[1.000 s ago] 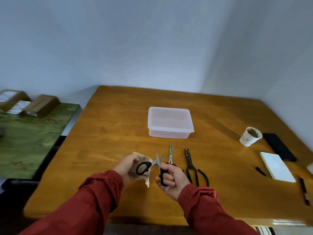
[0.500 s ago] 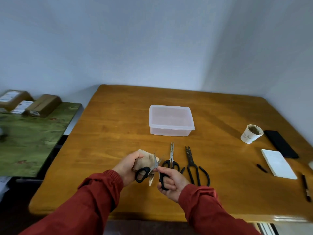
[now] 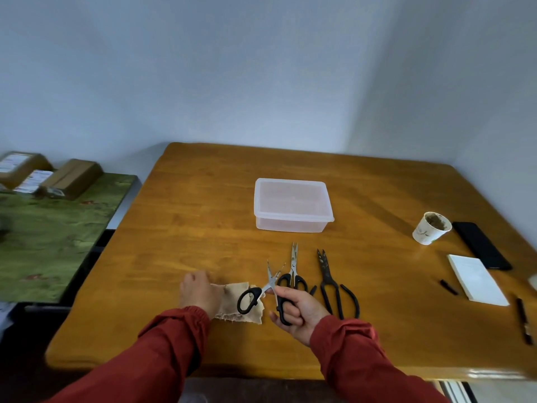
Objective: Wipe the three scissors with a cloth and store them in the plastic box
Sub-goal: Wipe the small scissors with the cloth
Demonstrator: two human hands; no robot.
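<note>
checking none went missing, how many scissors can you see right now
3. The open scissors are in the right hand, over the cloth; the silver-bladed scissors lie on the table just right of them; the black shears lie furthest right. None looks hidden.

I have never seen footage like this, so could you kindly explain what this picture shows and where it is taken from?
There is no machine here. A person wears a camera on the head, and it looks down at their own two hands in red sleeves. The left hand rests on a cloth on the table. The right hand grips open scissors by one handle. Two more pairs lie beside it: silver scissors and black scissors. Behind them stands a plastic box. At the right are a cup, a phone and a notepad.
</note>
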